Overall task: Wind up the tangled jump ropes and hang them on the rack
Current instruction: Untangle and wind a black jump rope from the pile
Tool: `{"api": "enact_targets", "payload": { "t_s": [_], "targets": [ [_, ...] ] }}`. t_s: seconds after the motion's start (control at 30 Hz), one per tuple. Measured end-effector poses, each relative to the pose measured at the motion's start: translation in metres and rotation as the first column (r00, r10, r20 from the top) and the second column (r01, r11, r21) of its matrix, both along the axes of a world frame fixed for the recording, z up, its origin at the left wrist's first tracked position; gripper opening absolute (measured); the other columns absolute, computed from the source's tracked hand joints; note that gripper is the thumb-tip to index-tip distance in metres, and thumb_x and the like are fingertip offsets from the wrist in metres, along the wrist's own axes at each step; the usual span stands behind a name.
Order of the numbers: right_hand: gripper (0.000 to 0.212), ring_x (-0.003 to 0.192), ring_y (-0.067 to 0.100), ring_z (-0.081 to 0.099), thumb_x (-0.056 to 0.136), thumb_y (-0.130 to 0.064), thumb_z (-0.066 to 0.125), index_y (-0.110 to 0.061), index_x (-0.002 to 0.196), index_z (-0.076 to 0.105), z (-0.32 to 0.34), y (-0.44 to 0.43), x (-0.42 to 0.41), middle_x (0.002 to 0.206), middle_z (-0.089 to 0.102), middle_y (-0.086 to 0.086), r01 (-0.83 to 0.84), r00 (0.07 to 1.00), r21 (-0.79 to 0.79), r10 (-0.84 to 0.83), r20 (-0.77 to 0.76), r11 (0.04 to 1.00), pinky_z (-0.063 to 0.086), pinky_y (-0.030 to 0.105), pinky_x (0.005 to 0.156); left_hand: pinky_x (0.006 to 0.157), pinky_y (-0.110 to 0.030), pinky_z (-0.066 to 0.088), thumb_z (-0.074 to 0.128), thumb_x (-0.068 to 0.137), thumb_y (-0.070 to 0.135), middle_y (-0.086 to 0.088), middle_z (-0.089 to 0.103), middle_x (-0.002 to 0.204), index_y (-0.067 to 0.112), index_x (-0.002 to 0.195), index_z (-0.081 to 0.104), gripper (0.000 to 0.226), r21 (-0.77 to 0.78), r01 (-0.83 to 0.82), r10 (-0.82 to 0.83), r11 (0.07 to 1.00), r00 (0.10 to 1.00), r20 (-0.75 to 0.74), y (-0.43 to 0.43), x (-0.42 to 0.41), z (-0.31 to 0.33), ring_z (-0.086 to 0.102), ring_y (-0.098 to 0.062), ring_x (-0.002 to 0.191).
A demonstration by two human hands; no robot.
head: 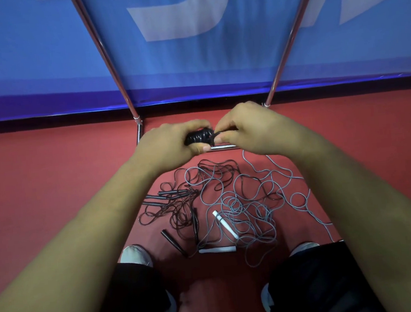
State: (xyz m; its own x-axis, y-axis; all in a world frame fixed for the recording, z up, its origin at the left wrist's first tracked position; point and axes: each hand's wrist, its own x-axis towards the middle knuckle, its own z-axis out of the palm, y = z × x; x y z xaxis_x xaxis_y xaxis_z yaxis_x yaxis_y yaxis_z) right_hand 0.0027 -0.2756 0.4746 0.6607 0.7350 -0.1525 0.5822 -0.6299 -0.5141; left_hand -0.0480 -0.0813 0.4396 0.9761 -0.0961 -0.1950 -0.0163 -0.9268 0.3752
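Right, top half is a blue banner with pale lettering, below it red floor. Chrome rack: two slanted poles rise against the banner, base bar on the floor just behind the hands. On the floor between the person's feet lies a tangled pile, grey rope to the right, thin black ropes to the left, overlapping in the middle. Two white handles and several black handles lie in the pile. Both arms are raised over it. Left hand is curled round a wound black coil, thumb under. Right hand pinches the rope at the coil's right end, the two hands almost touching. White shoe toe at lower left.
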Motion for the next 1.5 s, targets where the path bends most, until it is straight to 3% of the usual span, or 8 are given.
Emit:
{"api": "enact_targets", "payload": {
  "t_s": [0.13, 0.27, 0.47, 0.67, 1.07, 1.27, 1.37, 1.5],
  "targets": [
    [0.007, 0.077, 0.007, 0.064, 0.082, -0.023, 0.075, -0.019, 0.086, 0.08, 0.004, -0.005, 0.002, 0.08, 0.074, -0.005, 0.137, 0.991, 0.193, -0.133, -0.033, 0.972, 0.048, 0.026, 0.075, 0.088, -0.038, 0.053, 0.047, 0.068, 0.087, 0.024, 0.07, 0.094, 0.069, 0.118, 0.05, 0.053, -0.221, 0.103, -0.128, 0.97, 0.987, -0.101, -0.001, -0.008, 0.006, 0.066, -0.008, 0.092],
    [0.02, 0.05, 0.005, 0.05, 0.074, -0.019, 0.085, -0.01, 0.081, 0.068, 0.004, -0.002, 0.0, 0.062, 0.066, 0.001, 0.273, 0.955, 0.3, -0.219, -0.202, 0.914, 0.042, 0.019, 0.054, 0.069, -0.04, 0.05, 0.063, 0.058, 0.085, 0.003, 0.065, 0.07, 0.058, 0.099, 0.067, 0.05, -0.439, 0.052, -0.089, 0.897, 0.994, -0.063, -0.011, -0.011, 0.001, 0.057, -0.012, 0.064],
    [0.033, 0.039, 0.011, 0.047, 0.087, -0.018, 0.076, -0.012, 0.069, 0.049, -0.004, -0.005, 0.008, 0.047, 0.058, 0.001, 0.454, 0.865, 0.425, -0.273, -0.421, 0.783, 0.042, 0.021, 0.041, 0.042, -0.02, 0.03, 0.067, 0.077, 0.053, -0.009, 0.053, 0.06, 0.027, 0.083, 0.074, 0.027, -0.834, -0.114, 0.015, 0.539, 0.992, -0.126, -0.019, -0.011, 0.003, 0.042, -0.018, 0.041],
    [0.03, 0.044, 0.011, 0.051, 0.093, -0.015, 0.068, -0.014, 0.071, 0.048, -0.009, -0.009, 0.011, 0.053, 0.062, 0.001, 0.457, 0.847, 0.41, -0.245, -0.472, 0.789, 0.043, 0.022, 0.044, 0.039, -0.022, 0.034, 0.057, 0.08, 0.053, -0.013, 0.052, 0.058, 0.007, 0.094, 0.062, 0.049, -0.919, -0.296, 0.14, 0.262, 0.954, -0.267, -0.025, -0.002, -0.003, 0.037, -0.022, 0.037],
    [0.024, 0.044, 0.011, 0.043, 0.098, -0.014, 0.06, -0.031, 0.113, 0.066, -0.01, -0.011, 0.011, 0.062, 0.056, -0.001, 0.34, 0.893, 0.318, -0.199, -0.403, 0.885, 0.038, 0.023, 0.047, 0.038, -0.021, 0.029, 0.046, 0.087, 0.054, -0.006, 0.041, 0.057, 0.027, 0.108, 0.069, 0.041, -0.89, -0.363, 0.092, -0.277, 0.912, -0.401, -0.021, -0.001, 0.009, 0.037, -0.015, 0.038],
    [0.024, 0.054, -0.012, 0.05, 0.1, -0.02, 0.056, -0.014, 0.118, 0.071, -0.008, -0.008, 0.009, 0.059, 0.055, -0.017, 0.291, 0.951, 0.231, -0.255, -0.175, 0.928, 0.033, 0.005, 0.056, 0.04, -0.024, 0.037, 0.049, 0.098, 0.051, -0.004, 0.05, 0.068, 0.02, 0.106, 0.059, 0.034, -0.89, -0.427, 0.242, -0.159, 0.857, -0.454, -0.013, 0.004, 0.007, 0.043, -0.017, 0.05],
    [0.025, 0.065, 0.011, 0.048, 0.101, -0.022, 0.053, -0.005, 0.099, 0.071, -0.008, -0.003, 0.006, 0.078, 0.065, 0.019, 0.224, 0.972, 0.125, -0.213, -0.095, 0.967, 0.038, 0.027, 0.061, 0.04, -0.022, 0.037, 0.058, 0.094, 0.05, -0.007, 0.058, 0.064, 0.019, 0.097, 0.064, 0.032, -0.843, -0.538, 0.409, 0.02, 0.773, -0.484, -0.011, 0.006, 0.006, 0.044, -0.021, 0.045],
    [0.021, 0.071, 0.015, 0.054, 0.1, -0.024, 0.056, -0.009, 0.104, 0.071, -0.008, -0.001, 0.005, 0.08, 0.065, 0.006, 0.17, 0.982, 0.037, -0.167, -0.09, 0.985, 0.04, 0.023, 0.064, 0.041, -0.022, 0.038, 0.066, 0.093, 0.04, -0.006, 0.063, 0.068, 0.02, 0.099, 0.073, 0.022, -0.809, -0.526, 0.52, 0.264, 0.784, -0.34, -0.012, 0.005, 0.002, 0.051, -0.013, 0.042]
  ]
}}
